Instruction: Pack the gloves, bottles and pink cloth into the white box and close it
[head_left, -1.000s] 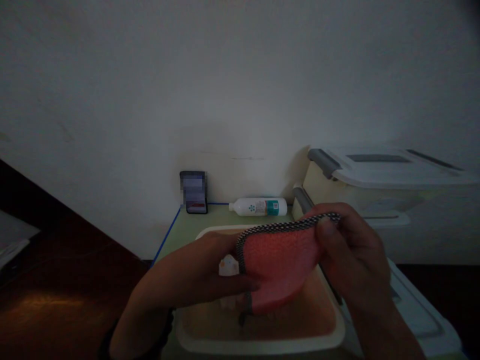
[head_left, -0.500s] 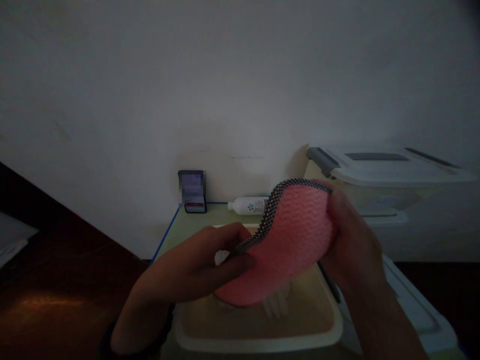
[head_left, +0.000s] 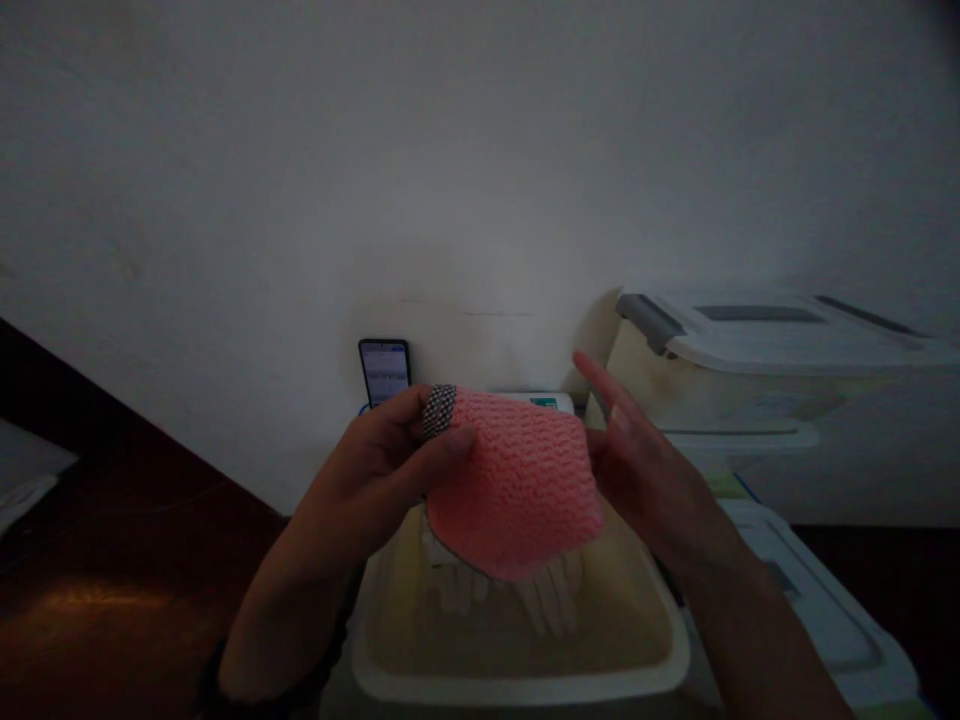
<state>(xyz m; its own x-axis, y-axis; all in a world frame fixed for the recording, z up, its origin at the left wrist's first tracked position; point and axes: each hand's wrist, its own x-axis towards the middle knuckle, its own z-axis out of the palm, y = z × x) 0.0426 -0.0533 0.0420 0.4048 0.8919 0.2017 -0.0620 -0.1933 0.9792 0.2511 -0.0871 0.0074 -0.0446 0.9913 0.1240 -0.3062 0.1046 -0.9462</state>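
A pink knitted cloth (head_left: pixel 517 480) with a black-and-white checked edge hangs above a cream plastic basin (head_left: pixel 525 670). My left hand (head_left: pixel 382 470) pinches its top left corner between thumb and fingers. Beside the cloth's right edge, my right hand (head_left: pixel 637 470) has its fingers stretched out and holds nothing, though it may touch the cloth. Pale items (head_left: pixel 540 595) lie in the basin under the cloth, too dim to name.
A phone (head_left: pixel 385 368) leans against the white wall behind the basin, next to a lying white bottle (head_left: pixel 551 402), mostly hidden. White lidded storage boxes (head_left: pixel 750 370) stand at the right. A dark wooden surface (head_left: pixel 112 600) lies at the left.
My right hand has let go of the cloth and opened. My left hand has lifted the cloth's checked corner up, so the cloth now hangs from that hand.
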